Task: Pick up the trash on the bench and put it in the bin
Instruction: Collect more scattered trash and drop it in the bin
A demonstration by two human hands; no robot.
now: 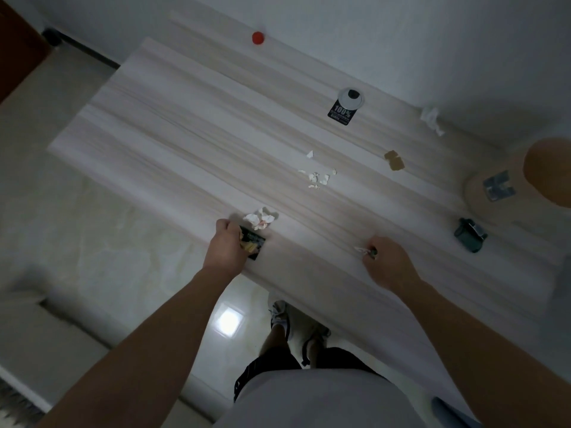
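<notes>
The pale striped bench (185, 125) carries scattered trash. My left hand (227, 247) is closed on a black wrapper with yellow print (253, 242) near the front edge. Just beyond it lies a crumpled white tissue with red marks (259, 218). My right hand (387, 262) pinches a small white and green scrap (366, 251) against the bench. Small white paper bits (318, 177) lie mid-bench, a brown scrap (394, 160) to their right, a crumpled white tissue (431, 118) by the wall. No bin is in view.
A red cap (257, 38) sits at the far end. A white cup with a black label (344, 106) lies on its side. A dark green object (469, 235) rests at the right, beside a tan wooden piece with a metal bracket (497, 186). Tiled floor lies left.
</notes>
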